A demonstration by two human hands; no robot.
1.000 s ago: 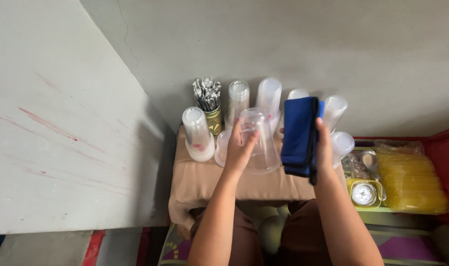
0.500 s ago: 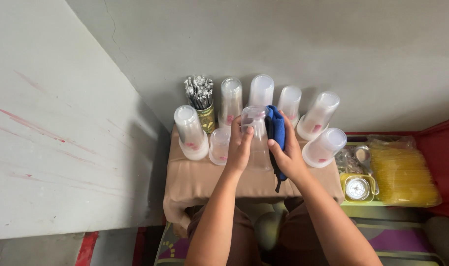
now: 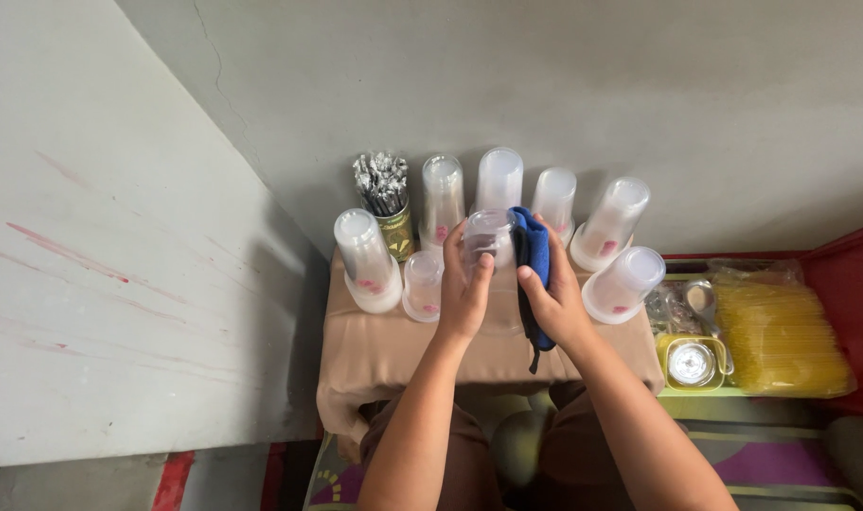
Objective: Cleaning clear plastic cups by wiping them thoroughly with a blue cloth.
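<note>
While the left hand (image 3: 464, 293) grips the clear cup (image 3: 488, 237), the right hand (image 3: 554, 298) presses a blue cloth (image 3: 533, 255) against it.

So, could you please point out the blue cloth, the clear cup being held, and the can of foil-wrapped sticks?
blue cloth (image 3: 533, 248): head view, upper fold.
clear cup (image 3: 486, 234): head view, side wall.
can of foil-wrapped sticks (image 3: 398, 233): head view, can's side.

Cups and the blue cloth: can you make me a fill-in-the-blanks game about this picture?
1. The left hand holds a clear plastic ____.
2. The right hand presses a cloth whose colour is ____.
3. The cups on the small table stand ____ down.
4. The tin at the back holds silver-wrapped ____.

Missing words: cup; blue; upside; sticks
</note>
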